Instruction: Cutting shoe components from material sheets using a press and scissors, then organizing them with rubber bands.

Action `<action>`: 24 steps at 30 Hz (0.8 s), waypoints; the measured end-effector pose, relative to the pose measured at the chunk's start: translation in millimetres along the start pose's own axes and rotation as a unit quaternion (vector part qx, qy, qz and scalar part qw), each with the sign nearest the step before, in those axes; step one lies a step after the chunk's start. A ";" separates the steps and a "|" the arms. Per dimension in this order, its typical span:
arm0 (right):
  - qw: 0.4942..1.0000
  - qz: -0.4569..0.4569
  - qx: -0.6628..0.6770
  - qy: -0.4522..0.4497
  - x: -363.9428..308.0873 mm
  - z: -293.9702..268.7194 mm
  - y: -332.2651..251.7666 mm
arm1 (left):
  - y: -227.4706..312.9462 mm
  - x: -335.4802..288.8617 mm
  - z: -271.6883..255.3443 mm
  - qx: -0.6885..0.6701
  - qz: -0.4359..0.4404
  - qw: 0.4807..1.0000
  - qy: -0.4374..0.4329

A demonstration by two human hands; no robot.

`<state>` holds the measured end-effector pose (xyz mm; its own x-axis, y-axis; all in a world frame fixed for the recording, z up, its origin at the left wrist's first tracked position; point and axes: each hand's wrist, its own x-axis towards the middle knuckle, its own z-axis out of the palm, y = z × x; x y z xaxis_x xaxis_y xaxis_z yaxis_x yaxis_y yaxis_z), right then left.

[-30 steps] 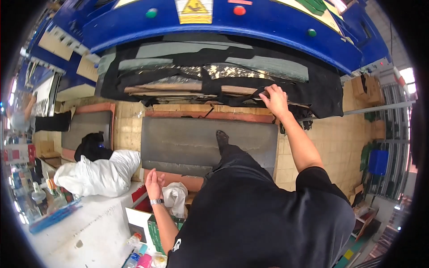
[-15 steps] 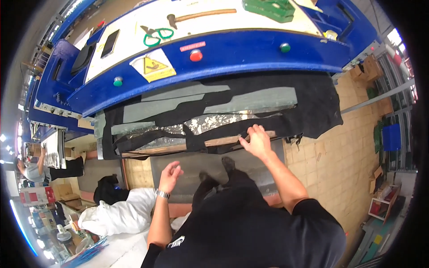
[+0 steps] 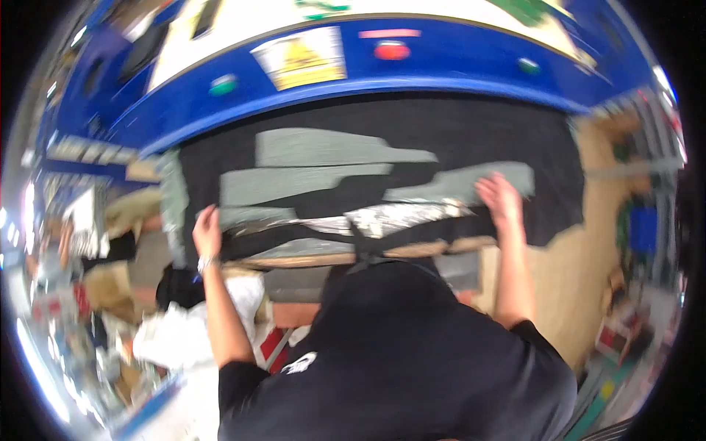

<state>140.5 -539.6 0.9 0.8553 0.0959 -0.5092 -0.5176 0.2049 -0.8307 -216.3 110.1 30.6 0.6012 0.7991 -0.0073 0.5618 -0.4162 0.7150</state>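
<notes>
A wide black sheet of material [image 3: 478, 121] with long cut-out openings lies across the work surface in front of me. Grey-green areas [image 3: 316, 149] show through the openings, with a scuffed, shiny strip [image 3: 408, 217] nearer me. My left hand [image 3: 207, 234] is at the sheet's left front part, its fingertips smeared by motion, so any grip is unclear. Over the right-hand grey-green area, my right hand [image 3: 501, 197] has its fingers apart, with nothing visible in them. Narrow black strips of the sheet run along the wooden front edge [image 3: 309, 259].
Behind the sheet stands a blue machine beam [image 3: 463, 65] with a red button [image 3: 392, 50], green buttons [image 3: 223, 84] and a yellow warning sign [image 3: 301, 59]. White cloth [image 3: 169, 334] is heaped at lower left. Another person [image 3: 51, 257] is farther left. A blue bin [image 3: 642, 226] stands right.
My hands have moved apart: the left forward and left to the sheet's left part, the right farther right and forward, off the front strip. My view has shifted and blurred.
</notes>
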 end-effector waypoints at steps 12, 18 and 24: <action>0.978 0.160 0.063 0.116 72.1 -31.5 5.3 | -55.2 187.9 -7.0 0.285 -0.202 0.936 0.044; 0.946 0.109 0.069 0.299 46.1 65.8 -0.1 | -75.6 186.0 -10.4 0.305 -0.238 0.922 0.001; 0.976 0.106 0.023 0.191 58.4 22.6 29.4 | -65.8 162.4 -11.1 0.255 -0.199 0.945 -0.052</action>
<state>175.8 -506.0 -48.2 0.6528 -0.2282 -0.7224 -0.6728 0.2638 -0.6912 -161.9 272.0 -9.8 0.3228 0.9004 -0.2916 0.9397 -0.2684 0.2118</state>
